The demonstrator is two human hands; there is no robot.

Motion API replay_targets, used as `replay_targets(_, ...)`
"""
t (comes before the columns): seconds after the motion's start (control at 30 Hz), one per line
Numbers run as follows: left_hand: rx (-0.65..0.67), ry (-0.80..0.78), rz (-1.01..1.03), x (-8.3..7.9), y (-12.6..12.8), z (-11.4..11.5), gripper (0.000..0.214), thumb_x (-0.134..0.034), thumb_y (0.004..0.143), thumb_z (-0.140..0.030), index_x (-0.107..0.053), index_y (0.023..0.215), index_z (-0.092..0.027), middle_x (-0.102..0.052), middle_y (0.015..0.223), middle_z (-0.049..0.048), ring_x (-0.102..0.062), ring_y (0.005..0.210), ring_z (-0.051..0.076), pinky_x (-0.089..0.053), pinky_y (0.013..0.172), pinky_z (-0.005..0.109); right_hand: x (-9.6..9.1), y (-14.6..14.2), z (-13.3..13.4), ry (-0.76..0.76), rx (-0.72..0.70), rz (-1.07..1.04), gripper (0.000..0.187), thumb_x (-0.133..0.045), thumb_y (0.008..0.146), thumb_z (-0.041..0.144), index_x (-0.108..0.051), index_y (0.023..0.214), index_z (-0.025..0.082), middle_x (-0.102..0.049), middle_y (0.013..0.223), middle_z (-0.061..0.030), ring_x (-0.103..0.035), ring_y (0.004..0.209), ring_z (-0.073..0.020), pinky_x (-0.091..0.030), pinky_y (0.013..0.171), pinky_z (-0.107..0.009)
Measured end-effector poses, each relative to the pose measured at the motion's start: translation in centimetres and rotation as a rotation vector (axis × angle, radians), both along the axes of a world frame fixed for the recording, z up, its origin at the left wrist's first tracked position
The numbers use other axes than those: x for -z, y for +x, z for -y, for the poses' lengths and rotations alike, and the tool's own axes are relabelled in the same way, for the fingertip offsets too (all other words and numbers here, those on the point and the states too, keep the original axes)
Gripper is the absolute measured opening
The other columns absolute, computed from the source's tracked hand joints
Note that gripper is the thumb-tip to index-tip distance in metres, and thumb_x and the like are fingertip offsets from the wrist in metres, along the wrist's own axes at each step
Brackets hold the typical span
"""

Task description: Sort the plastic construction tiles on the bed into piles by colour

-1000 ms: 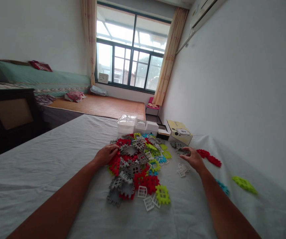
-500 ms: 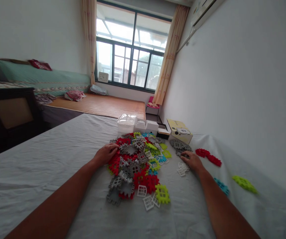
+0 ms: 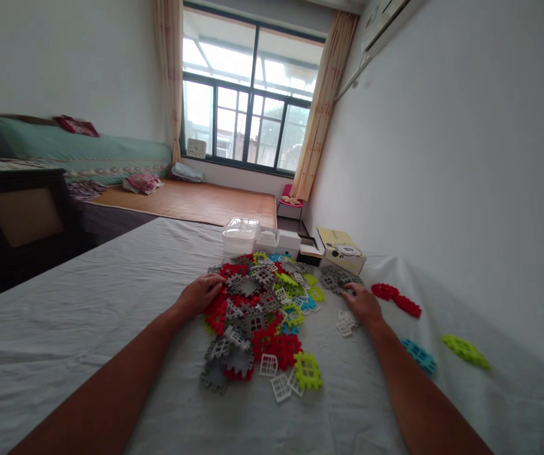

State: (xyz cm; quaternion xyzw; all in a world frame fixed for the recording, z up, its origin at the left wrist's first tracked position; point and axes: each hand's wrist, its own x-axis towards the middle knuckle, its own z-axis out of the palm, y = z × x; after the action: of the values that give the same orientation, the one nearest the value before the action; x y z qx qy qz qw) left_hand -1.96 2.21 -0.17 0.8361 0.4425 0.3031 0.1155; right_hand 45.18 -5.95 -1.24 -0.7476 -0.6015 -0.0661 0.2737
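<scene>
A heap of interlocking plastic building pieces, in grey, red, lime, blue and white, spreads over the cloth in front of me. My left hand rests against the heap's left edge beside red pieces, its fingers loosely bent and apart, gripping nothing I can see. To the right of the heap, my right hand has its fingertips closed on a grey building piece at the small grey group. Some of that piece lies under the fingers. White window-shaped pieces lie just below this hand.
Red pieces, a blue piece and a lime piece lie to the right. Behind the heap stand a clear plastic tub, white boxes and a yellow box. A wall borders the right side.
My right hand has moved slightly up and left onto the grey group, and the grey pieces there have shifted left. My left hand stays at the heap's edge.
</scene>
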Motion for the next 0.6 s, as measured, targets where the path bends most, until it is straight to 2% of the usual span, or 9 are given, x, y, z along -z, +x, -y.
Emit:
replay_targets(0.1, 0.002, -0.01, 0.012, 0.0, 0.0, 0.0, 0.034, -0.04, 0.082, -0.039, -0.066, 0.096, -0.024, -0.065, 0.105, 0.0031, -0.058, 0.098, 0.019, -0.043, 0.09, 0.029, -1.6, -2.4, 0.9, 0.037, -0.128, -0.09, 0.027, -0.049, 0.077, 0.036, -0.063, 0.094, 0.021, -0.067, 0.09, -0.0049, -0.062, 0.075, -0.018, -0.047, 0.072, -0.031)
replay_targets(0.23, -0.003, -0.024, 0.014, -0.2, 0.1, 0.1, 0.033, -0.04, 0.081, -0.04, -0.066, 0.095, -0.024, -0.065, 0.105, 0.0024, -0.058, 0.099, 0.019, -0.042, 0.091, 0.029, -3.6, -8.1, 2.3, -0.059, -0.485, -0.225, 0.027, -0.049, 0.08, 0.04, -0.064, 0.094, 0.021, -0.068, 0.083, -0.0033, -0.061, 0.071, -0.0162, -0.048, 0.064, -0.028)
replay_targets(0.33, -0.009, -0.026, 0.006, -0.2, 0.1, 0.2, 0.034, -0.04, 0.081, -0.04, -0.066, 0.096, -0.024, -0.065, 0.106, 0.0024, -0.058, 0.099, 0.019, -0.042, 0.091, 0.029, -4.5, -12.7, 3.3, -0.03, -0.685, -0.17, 0.032, -0.051, 0.081, 0.034, -0.059, 0.111, 0.023, -0.065, 0.103, -0.0054, -0.059, 0.091, -0.0185, -0.048, 0.078, -0.032)
replay_targets(0.4, -0.004, -0.021, -0.001, -0.2, 0.1, 0.2, 0.034, -0.039, 0.082, -0.04, -0.066, 0.096, -0.024, -0.065, 0.106, 0.003, -0.058, 0.098, 0.018, -0.042, 0.09, 0.029, -4.8, -15.1, 3.7, 0.016, -0.784, -0.073, 0.04, -0.051, 0.082, 0.029, -0.051, 0.122, 0.026, -0.059, 0.118, -0.0051, -0.051, 0.107, -0.0201, -0.041, 0.091, -0.037)
replay_targets(0.5, 0.009, -0.01, 0.002, -0.2, 0.1, 0.1, 0.034, -0.039, 0.082, -0.039, -0.066, 0.095, -0.024, -0.065, 0.104, 0.0035, -0.058, 0.098, 0.018, -0.042, 0.09, 0.029, -4.6, -17.6, 4.0, 0.016, -0.81, 0.065, 0.04, -0.049, 0.084, 0.027, -0.048, 0.124, 0.031, -0.054, 0.125, 0.0003, -0.044, 0.115, -0.0205, -0.035, 0.097, -0.039)
replay_targets(0.6, 0.003, -0.02, 0.008, -0.1, 0.1, -0.1, 0.032, -0.041, 0.081, -0.04, -0.066, 0.094, -0.025, -0.066, 0.104, 0.0022, -0.058, 0.098, 0.018, -0.042, 0.091, 0.029, -4.3, -18.7, 3.9, -0.003, -0.75, 0.117, 0.03, -0.05, 0.085, 0.031, -0.055, 0.115, 0.035, -0.06, 0.117, 0.0048, -0.047, 0.11, -0.0199, -0.036, 0.094, -0.039)
